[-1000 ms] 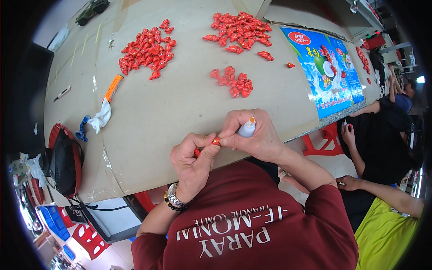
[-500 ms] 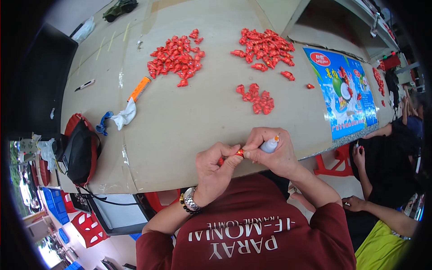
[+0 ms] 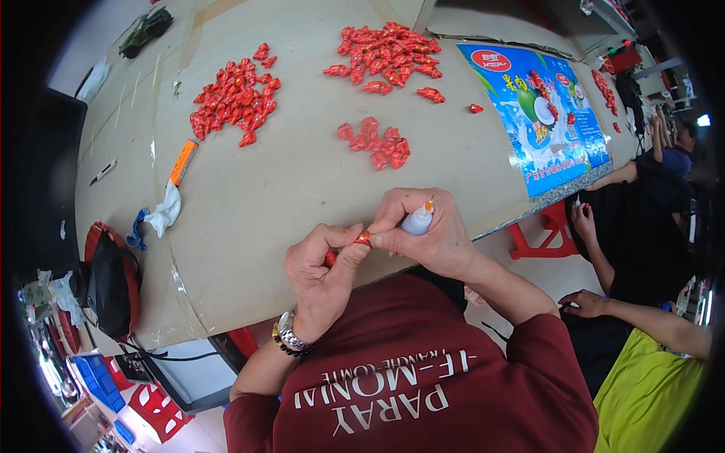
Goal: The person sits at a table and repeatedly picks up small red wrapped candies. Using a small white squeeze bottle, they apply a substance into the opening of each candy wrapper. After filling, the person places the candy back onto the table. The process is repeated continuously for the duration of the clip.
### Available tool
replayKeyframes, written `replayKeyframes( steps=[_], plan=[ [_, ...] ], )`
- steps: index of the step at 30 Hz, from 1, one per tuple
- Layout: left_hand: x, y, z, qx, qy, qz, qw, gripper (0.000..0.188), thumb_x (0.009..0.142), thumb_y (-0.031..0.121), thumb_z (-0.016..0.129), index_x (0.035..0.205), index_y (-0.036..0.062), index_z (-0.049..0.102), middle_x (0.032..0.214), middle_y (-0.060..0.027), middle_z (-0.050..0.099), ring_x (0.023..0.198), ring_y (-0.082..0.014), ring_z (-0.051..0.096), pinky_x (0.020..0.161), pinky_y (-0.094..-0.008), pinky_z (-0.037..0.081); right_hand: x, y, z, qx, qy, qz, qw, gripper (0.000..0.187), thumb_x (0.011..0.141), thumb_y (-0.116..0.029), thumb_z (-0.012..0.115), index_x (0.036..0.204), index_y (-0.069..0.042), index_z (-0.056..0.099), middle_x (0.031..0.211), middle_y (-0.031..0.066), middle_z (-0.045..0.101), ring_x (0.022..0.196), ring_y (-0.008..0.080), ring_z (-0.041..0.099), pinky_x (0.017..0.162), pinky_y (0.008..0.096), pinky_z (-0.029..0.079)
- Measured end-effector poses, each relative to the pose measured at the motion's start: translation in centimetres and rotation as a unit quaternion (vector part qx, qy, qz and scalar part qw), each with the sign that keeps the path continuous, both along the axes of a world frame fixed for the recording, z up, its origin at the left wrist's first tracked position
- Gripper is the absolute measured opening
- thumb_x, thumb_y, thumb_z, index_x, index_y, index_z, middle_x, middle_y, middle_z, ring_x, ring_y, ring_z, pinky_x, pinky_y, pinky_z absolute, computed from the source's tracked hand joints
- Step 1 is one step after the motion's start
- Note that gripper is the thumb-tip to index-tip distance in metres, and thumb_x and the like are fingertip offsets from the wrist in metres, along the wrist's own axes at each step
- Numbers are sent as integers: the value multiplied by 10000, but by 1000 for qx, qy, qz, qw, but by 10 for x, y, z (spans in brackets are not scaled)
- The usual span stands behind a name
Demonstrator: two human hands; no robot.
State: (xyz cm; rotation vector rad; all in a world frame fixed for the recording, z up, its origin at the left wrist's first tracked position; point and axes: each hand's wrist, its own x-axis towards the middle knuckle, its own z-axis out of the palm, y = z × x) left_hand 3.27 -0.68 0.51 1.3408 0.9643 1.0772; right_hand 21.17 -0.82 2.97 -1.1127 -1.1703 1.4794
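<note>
My left hand (image 3: pixel 321 264) pinches a small shiny red piece (image 3: pixel 363 238) with gold marks between thumb and forefinger. A second bit of red (image 3: pixel 330 258) shows in the curl of its fingers. My right hand (image 3: pixel 427 238) is closed too, its thumb and fingertips touching the pinched piece from the right. Tucked in that hand is a white squeeze bottle (image 3: pixel 417 220) with a thin orange tip pointing up and away. Beyond the hands lies a small group of rounded red pieces (image 3: pixel 389 151). Bigger heaps of red pieces sit farther off, one left (image 3: pixel 234 102) and one right (image 3: pixel 385 53).
A blue printed sheet (image 3: pixel 521 136) lies on the table (image 3: pixel 257 196) at right. At left are an orange box (image 3: pixel 183 161), crumpled white tissue (image 3: pixel 165 211), a pen (image 3: pixel 103 172) and a black-and-red bag (image 3: pixel 112 283). Co-workers sit along the right, one in a yellow-green top (image 3: pixel 657 377).
The view has shifted, so the table and its things sit farther left and higher. My hands keep the same hold on the red piece and bottle.
</note>
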Motion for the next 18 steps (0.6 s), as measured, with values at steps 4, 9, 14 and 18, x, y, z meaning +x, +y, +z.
replayKeyframes(
  steps=[4,9,14,18],
  plan=[
    [1,13,11,54,66,-24,996,158,833,40,687,972,-27,651,699,-18,636,566,-21,488,500,-179,388,8,4,12,-4,-34,-21,999,83,780,11,691,739,3,618,744,41,599,600,72,561,516,207,454],
    [0,23,11,-51,-17,-29,998,283,868,69,632,1125,-38,581,758,-24,634,504,-33,447,438,-170,345,36,24,13,6,-64,-117,991,79,787,-13,689,777,-24,612,723,32,614,586,66,558,498,199,446],
    [-5,25,27,-312,-315,-53,895,277,874,21,540,1148,-21,529,1011,-106,623,667,-120,524,529,-196,397,74,76,-4,63,-294,-262,917,78,784,-69,661,772,-28,597,689,33,616,540,71,531,489,216,434],
    [-12,21,19,-337,-345,-90,871,212,905,52,523,1114,15,531,1067,-102,613,787,-180,570,643,-243,414,75,95,-18,92,-411,-250,872,87,784,-94,657,774,-18,616,648,30,612,542,73,538,497,231,432]
  ],
)
